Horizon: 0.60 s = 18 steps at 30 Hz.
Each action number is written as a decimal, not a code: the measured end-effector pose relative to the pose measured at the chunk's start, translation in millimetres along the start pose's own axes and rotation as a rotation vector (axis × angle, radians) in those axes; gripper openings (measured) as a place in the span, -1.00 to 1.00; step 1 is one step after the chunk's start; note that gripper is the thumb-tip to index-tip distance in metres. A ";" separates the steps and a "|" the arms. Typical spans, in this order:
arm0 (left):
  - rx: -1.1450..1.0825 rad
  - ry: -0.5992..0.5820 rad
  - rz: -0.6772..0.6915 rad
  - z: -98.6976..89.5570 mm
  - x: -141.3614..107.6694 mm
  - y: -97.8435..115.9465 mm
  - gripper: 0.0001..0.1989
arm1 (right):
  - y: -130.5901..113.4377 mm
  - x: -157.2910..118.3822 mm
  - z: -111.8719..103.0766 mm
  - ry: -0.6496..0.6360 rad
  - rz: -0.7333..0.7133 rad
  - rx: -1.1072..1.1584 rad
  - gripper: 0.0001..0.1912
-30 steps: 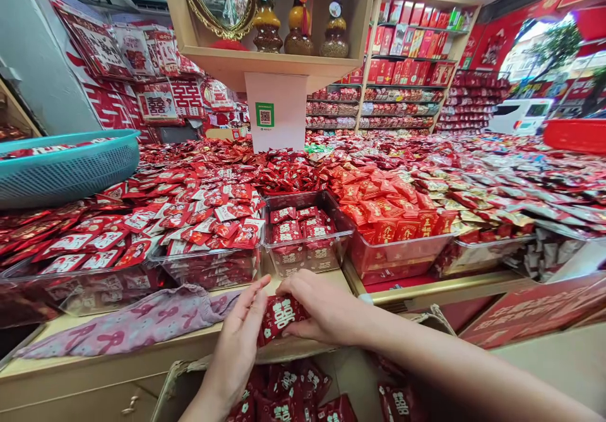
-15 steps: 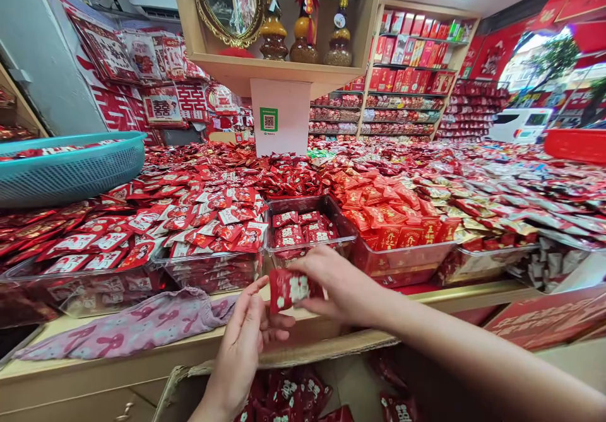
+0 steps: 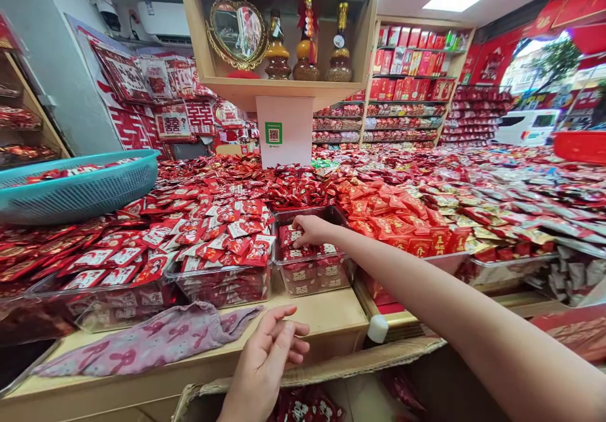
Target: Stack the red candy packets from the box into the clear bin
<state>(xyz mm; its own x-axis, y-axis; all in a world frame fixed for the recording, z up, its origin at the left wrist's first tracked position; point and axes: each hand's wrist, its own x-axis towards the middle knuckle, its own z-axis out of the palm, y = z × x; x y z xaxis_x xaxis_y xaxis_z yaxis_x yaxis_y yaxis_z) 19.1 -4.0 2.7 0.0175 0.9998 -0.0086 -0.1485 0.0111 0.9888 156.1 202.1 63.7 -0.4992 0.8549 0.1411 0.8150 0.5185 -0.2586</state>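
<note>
The heap [image 3: 237, 228] is standing above its rim; a sideways brush could be toppling it. Left hand [image 3: 265, 359] is hovering by the carton [image 3: 364, 362], fingers loosely curved, nothing visible in them. Right hand [image 3: 313, 228] is hanging palm-down inside the tub [image 3: 334, 214], fingertips resting among its packets [image 3: 290, 252]; cannot tell whether gripping.

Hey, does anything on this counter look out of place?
The pink patterned cloth, perhaps: it lies rumpled on the counter in front of the clear bins, loose fabric beside heaped red packets.
</note>
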 end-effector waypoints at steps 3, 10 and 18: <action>0.018 -0.070 -0.005 -2.6 1.4 0.2 -0.72 | 3.0 5.6 6.0 -0.018 -0.003 -0.001 -0.54; 0.058 -0.103 -0.008 -3.7 1.7 -0.4 -0.76 | 3.4 13.1 9.4 -0.049 -0.013 -0.021 -0.56; 0.090 -0.115 0.004 -4.4 2.2 -2.1 -0.77 | -1.1 10.1 -13.5 -0.005 -0.027 -0.144 -0.59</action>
<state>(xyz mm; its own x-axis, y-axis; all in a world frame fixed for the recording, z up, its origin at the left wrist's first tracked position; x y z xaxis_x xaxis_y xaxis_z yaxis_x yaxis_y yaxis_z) 15.1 -1.8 0.0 0.1311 0.9913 0.0070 -0.0594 0.0008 0.9982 154.1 210.4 78.4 -0.5230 0.8405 0.1414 0.8346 0.5387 -0.1152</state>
